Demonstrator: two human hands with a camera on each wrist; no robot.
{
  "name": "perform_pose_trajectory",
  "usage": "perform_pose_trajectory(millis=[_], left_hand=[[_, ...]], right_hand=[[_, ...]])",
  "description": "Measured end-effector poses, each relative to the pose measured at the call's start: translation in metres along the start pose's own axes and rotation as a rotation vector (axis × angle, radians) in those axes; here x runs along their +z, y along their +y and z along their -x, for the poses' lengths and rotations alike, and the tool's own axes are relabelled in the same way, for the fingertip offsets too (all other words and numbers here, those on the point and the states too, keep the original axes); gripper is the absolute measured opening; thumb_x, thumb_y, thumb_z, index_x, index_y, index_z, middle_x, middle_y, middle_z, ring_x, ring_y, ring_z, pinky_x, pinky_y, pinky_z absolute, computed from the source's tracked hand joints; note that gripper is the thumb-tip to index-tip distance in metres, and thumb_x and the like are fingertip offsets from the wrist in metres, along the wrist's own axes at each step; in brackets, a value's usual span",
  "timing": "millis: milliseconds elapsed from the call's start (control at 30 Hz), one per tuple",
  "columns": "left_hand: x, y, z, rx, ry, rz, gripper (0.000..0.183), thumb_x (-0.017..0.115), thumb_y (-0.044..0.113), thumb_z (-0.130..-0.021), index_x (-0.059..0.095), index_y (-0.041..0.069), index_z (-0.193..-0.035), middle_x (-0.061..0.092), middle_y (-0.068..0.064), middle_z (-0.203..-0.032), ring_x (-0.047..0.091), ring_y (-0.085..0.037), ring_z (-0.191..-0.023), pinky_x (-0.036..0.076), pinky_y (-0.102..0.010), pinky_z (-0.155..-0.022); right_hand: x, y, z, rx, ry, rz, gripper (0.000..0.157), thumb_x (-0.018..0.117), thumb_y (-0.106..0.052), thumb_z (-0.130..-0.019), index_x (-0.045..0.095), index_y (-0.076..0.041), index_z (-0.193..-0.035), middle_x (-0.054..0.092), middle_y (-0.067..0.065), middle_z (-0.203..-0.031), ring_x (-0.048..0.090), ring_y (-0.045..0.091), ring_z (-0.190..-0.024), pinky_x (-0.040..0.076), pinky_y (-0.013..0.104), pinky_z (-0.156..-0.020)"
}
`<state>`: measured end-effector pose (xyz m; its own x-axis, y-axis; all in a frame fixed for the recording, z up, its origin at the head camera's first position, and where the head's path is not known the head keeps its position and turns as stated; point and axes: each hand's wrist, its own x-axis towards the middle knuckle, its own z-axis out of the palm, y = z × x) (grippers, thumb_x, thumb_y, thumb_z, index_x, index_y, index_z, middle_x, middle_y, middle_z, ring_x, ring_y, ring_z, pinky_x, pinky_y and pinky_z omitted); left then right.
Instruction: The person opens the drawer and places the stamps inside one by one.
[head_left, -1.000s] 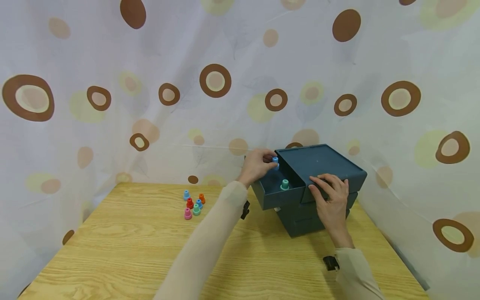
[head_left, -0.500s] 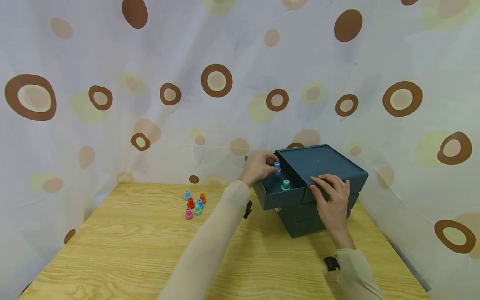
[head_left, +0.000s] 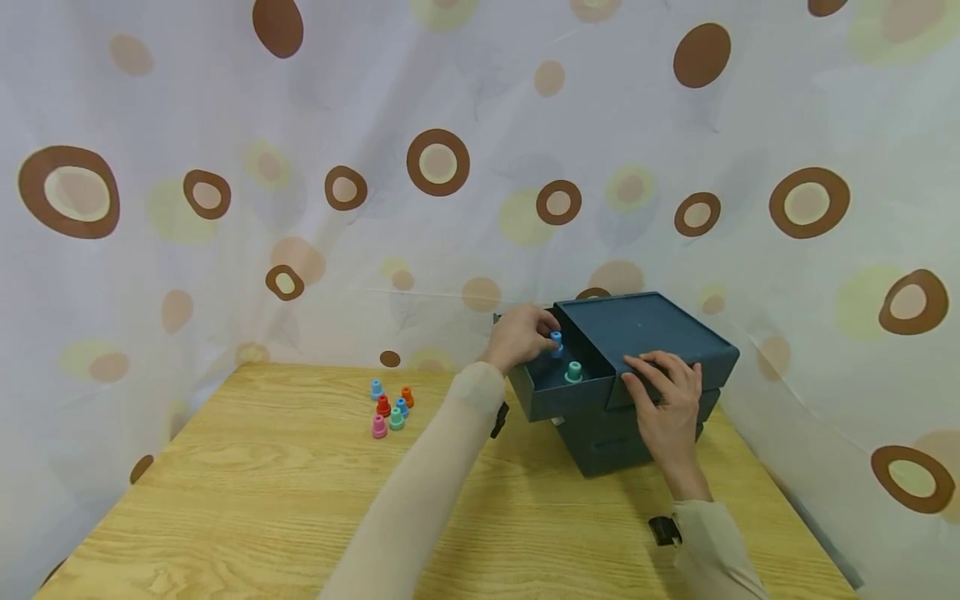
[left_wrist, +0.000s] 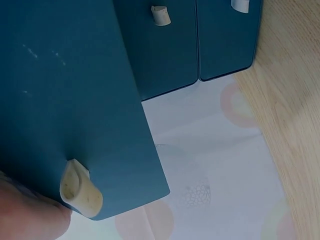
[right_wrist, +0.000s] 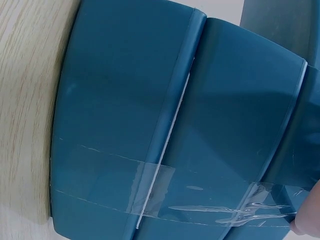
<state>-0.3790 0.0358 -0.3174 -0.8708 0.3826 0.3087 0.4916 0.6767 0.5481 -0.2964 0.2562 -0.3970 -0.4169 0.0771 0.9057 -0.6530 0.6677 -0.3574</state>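
Note:
A dark blue drawer cabinet [head_left: 648,327] stands at the right of the table, its top drawer [head_left: 562,405] pulled out to the left. Over that drawer my left hand [head_left: 519,337] pinches a small blue cone-shaped peg [head_left: 557,339] between thumb and fingertips. A teal peg [head_left: 573,372] of the same shape stands in the drawer's near corner. My right hand [head_left: 670,400] rests on the cabinet's near top edge, fingers spread. In the left wrist view, a cream knob [left_wrist: 82,190] sticks out of the pulled drawer's front; the pinched peg is hidden there.
Several loose pegs stand on the wooden table [head_left: 225,500] left of the cabinet, among them a pink peg [head_left: 379,427] and a red peg [head_left: 383,406]. Clear tape [right_wrist: 150,185] runs across the cabinet's side. A patterned curtain [head_left: 480,100] hangs behind.
My left hand has lowered the blue peg a little, down into the pulled-out drawer. The right hand keeps its place on the cabinet; the head view has shifted slightly.

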Motion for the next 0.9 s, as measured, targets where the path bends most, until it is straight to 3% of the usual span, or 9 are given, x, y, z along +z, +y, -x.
perform_pose_trajectory(millis=[333, 700, 900], left_hand=[[0.0002, -0.0017, 0.0, 0.005, -0.019, 0.037, 0.031, 0.073, 0.02, -0.089, 0.071, 0.012, -0.119, 0.074, -0.001, -0.108, 0.067, -0.017, -0.102, 0.052, -0.035, -0.094], [0.0005, -0.0056, 0.0028, 0.033, 0.023, 0.234, 0.02, 0.07, 0.017, -0.092, 0.073, 0.009, -0.11, 0.074, -0.003, -0.103, 0.067, -0.015, -0.095, 0.055, -0.028, -0.083], [0.0005, -0.0066, 0.0031, 0.067, 0.074, 0.286, 0.018, 0.069, 0.014, -0.092, 0.074, 0.008, -0.108, 0.073, -0.004, -0.102, 0.067, -0.014, -0.092, 0.055, -0.025, -0.08]], right_hand=[[0.0003, 0.0011, 0.0001, -0.006, 0.001, -0.003, 0.022, 0.074, -0.01, -0.085, 0.076, -0.005, -0.107, 0.063, 0.019, -0.112, 0.048, 0.029, -0.12, 0.003, 0.065, -0.117], [-0.0002, 0.0026, 0.0002, -0.01, 0.002, 0.004, 0.022, 0.073, -0.013, -0.087, 0.076, -0.005, -0.108, 0.063, 0.019, -0.112, 0.048, 0.032, -0.119, 0.003, 0.065, -0.117], [-0.001, 0.0022, 0.0005, -0.004, -0.002, 0.002, 0.022, 0.073, -0.015, -0.088, 0.075, -0.005, -0.108, 0.062, 0.019, -0.112, 0.048, 0.032, -0.12, 0.003, 0.065, -0.117]])
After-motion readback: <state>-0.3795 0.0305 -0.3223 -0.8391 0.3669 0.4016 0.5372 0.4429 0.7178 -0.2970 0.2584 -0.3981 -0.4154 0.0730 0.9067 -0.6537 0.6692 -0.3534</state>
